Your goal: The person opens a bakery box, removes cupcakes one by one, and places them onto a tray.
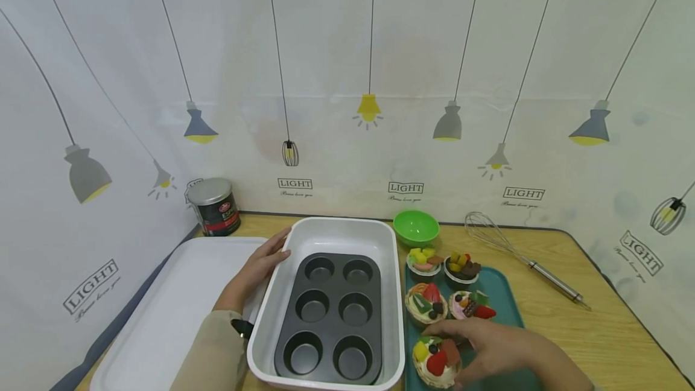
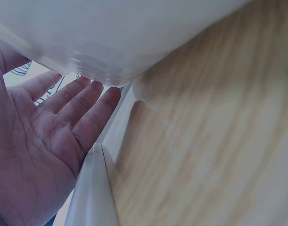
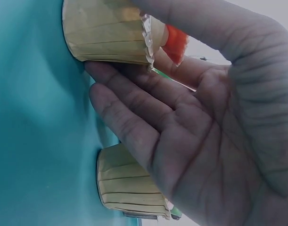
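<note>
A white deep baking dish (image 1: 342,228) holds a dark muffin pan (image 1: 333,318) with several bare cups. My left hand (image 1: 265,261) rests against the dish's left side, thumb near the rim. Its fingers (image 2: 94,117) lie fairly straight against the outer wall in the left wrist view. On the teal tray (image 1: 502,294) stand several fruit-topped cupcakes. My right hand (image 1: 491,346) has thumb and fingers round the nearest cupcake (image 1: 437,364), topped with red and yellow fruit. In the right wrist view this cupcake (image 3: 106,33) stands on the tray; a second cupcake (image 3: 129,181) is beyond the fingers.
A white tray (image 1: 168,306) lies to the left, with a dark lidded can (image 1: 217,207) behind it. A green bowl (image 1: 416,228) stands behind the cupcakes. A wire whisk (image 1: 529,261) lies at the right on the wooden table (image 1: 592,343). A printed curtain encloses the back and sides.
</note>
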A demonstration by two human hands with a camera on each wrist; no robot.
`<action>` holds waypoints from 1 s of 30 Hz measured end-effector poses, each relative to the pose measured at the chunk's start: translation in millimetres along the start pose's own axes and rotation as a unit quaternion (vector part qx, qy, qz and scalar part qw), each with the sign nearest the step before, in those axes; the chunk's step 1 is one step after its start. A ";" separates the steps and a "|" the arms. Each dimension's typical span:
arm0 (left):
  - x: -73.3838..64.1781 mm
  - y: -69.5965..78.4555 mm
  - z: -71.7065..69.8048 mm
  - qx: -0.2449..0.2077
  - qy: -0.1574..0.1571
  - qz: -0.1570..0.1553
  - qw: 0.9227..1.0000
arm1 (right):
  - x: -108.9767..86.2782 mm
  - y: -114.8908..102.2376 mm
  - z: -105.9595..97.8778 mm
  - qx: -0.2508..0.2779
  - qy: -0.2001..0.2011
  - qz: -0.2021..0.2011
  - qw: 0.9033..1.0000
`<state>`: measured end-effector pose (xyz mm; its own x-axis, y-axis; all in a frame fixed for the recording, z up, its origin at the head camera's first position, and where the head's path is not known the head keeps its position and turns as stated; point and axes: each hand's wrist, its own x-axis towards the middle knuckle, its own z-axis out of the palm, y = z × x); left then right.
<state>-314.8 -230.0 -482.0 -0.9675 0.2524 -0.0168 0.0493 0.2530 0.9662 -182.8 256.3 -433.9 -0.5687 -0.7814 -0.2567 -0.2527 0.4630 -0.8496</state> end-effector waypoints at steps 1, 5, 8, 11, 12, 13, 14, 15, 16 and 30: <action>-0.1 0.1 0.1 0.000 0.001 -0.003 1.000 | 0.3 0.1 0.1 0.001 0.000 -0.001 1.000; -0.3 0.2 0.4 -0.002 0.005 -0.010 1.000 | 0.8 0.8 -0.5 0.008 -0.002 -0.003 1.000; -0.3 -0.3 0.5 -0.002 0.005 -0.010 1.000 | 1.4 1.3 -0.9 0.014 -0.004 -0.001 1.000; 0.3 -1.3 0.9 -0.004 0.006 -0.011 1.000 | 1.6 1.6 -1.7 0.017 -0.006 0.003 1.000; 0.5 -1.6 1.1 -0.005 0.005 -0.009 1.000 | 1.6 1.8 -1.9 0.020 -0.008 0.003 1.000; 0.9 -1.9 1.4 -0.005 0.004 -0.008 1.000 | 1.2 2.0 -2.2 0.021 -0.009 0.002 1.000; 1.2 -2.1 1.7 -0.007 0.003 -0.008 1.000 | 0.8 2.3 -2.4 0.024 -0.011 0.000 1.000; 1.5 -2.1 2.0 -0.008 0.002 -0.007 1.000 | 0.2 2.8 -2.8 0.028 -0.014 -0.005 0.999; 1.8 -1.9 2.3 -0.010 0.000 -0.008 1.000 | -0.5 3.1 -3.0 0.034 -0.017 -0.011 0.999; -0.8 11.7 -4.9 0.080 -0.012 -0.024 0.996 | -12.8 -10.0 -27.6 0.006 0.046 -0.109 0.993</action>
<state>-314.6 -231.7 -469.4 -0.9635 0.2582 -0.0705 0.0432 0.4101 0.9110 -194.6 273.2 -409.4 -0.5713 -0.8204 -0.0235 -0.3685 0.2820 -0.8859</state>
